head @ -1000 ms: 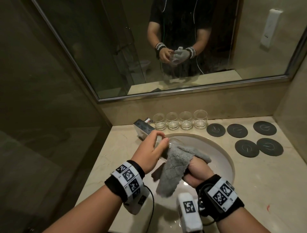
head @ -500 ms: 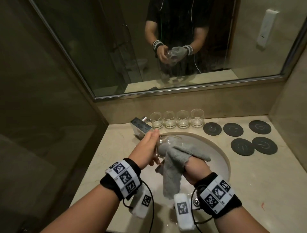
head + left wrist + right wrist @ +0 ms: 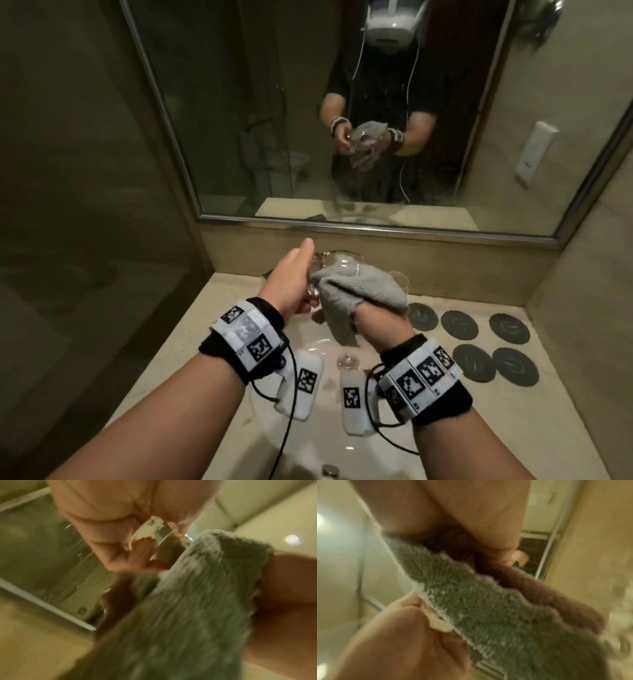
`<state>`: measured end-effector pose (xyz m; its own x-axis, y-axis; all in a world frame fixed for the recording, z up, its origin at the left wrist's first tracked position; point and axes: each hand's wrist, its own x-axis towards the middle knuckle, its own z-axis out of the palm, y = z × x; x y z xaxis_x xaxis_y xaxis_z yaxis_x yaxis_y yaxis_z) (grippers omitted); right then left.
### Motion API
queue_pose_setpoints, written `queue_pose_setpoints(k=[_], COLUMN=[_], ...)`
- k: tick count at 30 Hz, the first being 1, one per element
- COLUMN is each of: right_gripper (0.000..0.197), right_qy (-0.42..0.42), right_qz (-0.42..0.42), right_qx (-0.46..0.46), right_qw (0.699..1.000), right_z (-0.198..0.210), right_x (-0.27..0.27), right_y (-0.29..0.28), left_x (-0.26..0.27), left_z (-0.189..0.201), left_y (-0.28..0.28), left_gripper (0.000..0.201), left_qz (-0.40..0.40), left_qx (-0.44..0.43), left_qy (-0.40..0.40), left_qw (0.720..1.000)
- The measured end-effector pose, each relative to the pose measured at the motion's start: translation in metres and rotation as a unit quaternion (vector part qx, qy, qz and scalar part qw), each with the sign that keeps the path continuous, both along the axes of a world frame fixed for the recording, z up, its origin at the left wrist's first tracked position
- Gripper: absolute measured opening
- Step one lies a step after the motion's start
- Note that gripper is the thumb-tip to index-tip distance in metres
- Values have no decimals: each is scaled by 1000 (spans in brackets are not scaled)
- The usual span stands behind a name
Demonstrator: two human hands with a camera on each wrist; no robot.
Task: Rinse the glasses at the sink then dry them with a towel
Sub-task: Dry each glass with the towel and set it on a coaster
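Left hand (image 3: 291, 284) gripping glass (image 3: 330, 263), right hand (image 3: 380, 325) at three o'clock clutching grey towel (image 3: 359, 287) stuffed inside, above sink (image 3: 318, 442)

no readable words or numbers showing anywhere, wristbands (image 3: 251, 337) carrying only black-and-white square code markers, dark coasters (image 3: 459, 324) showing faint unreadable marks

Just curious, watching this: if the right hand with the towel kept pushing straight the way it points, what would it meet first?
The right hand, wrapped in the grey towel, points into the glass, likely meeting its inner wall first.
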<state>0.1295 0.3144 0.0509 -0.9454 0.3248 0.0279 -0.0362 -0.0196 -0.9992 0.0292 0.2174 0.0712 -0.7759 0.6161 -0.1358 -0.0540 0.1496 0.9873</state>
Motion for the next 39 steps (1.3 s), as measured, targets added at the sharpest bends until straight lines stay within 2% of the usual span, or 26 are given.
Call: queue_pose_setpoints(k=[1,2,4,6,8,9,10,11,13,15,16,17,18,20,21,22,25,26,28,29,30,32,34,36,38,39], right_gripper=[48,50,58,67,46,35,28,28,31,38,34,32,31,27,23,21,28,34,37,33,29,24,34,40,35,36], right_qy=[14,36,71,81,73,52,31,27,83,76,62,50,44,11,-8,-19,4,27,50,62,63,48,6,23,51,54], right_qz=[-16,-40,-39,-31,-37,-32,-36,-45,-77,-102,-107,-101,-97,-53,-23,-4,-27,-38,-64,-55,-54,-35,-8,9,13,13], right_qx=[-21,-81,-191,-172,-63,-37,-34,-45,-104,-158,-154,-135,-100,-63,-74,-74,-110,-126,-184,-186,-154,-67,-23,-39,-149,-178], right_qw=[1000,995,978,981,995,997,998,998,988,979,980,984,989,997,997,997,994,991,980,979,985,996,1000,999,987,982], right_z=[4,6,8,15,20,20,21,22,24,26,28,30,30,28,29,27,23,21,19,17,16,13,13,11,19,21], right_x=[-4,-6,-10,-5,0,0,1,3,2,1,3,4,8,14,15,16,10,9,7,7,8,8,5,-3,-9,-10], right_y=[0,1,6,6,6,5,5,4,2,4,5,6,8,10,10,9,8,7,7,8,7,3,-5,-9,-13,-14], left_x=[0,0,0,0,-2,-4,-4,-2,3,9,11,11,10,7,5,5,9,10,10,9,8,3,-2,-7,-13,-16], left_z=[4,5,11,16,20,20,21,21,21,21,22,21,20,19,17,16,13,10,3,0,-1,0,3,5,6,6], left_y=[2,4,7,8,7,7,8,9,11,12,11,11,9,4,3,1,-7,-10,-14,-16,-17,-21,-24,-29,-35,-38], left_gripper=[37,24,13,17,53,72,77,69,49,34,28,27,37,71,78,72,28,22,26,30,35,60,69,56,39,34], left_qz=[19,31,23,29,35,33,33,40,45,29,23,25,24,14,6,1,-19,-40,-63,-57,-38,-16,-17,-12,-14,-26], left_qx=[-1,8,42,69,77,68,63,64,68,73,74,71,60,37,25,17,18,22,20,18,17,20,21,35,55,61], left_qy=[85,158,211,175,100,68,67,95,161,206,209,188,148,63,47,64,187,217,248,226,171,22,-41,15,99,114], left_qw=[996,987,976,982,991,995,995,993,984,975,975,979,987,997,999,998,982,975,966,972,984,999,999,999,993,991])
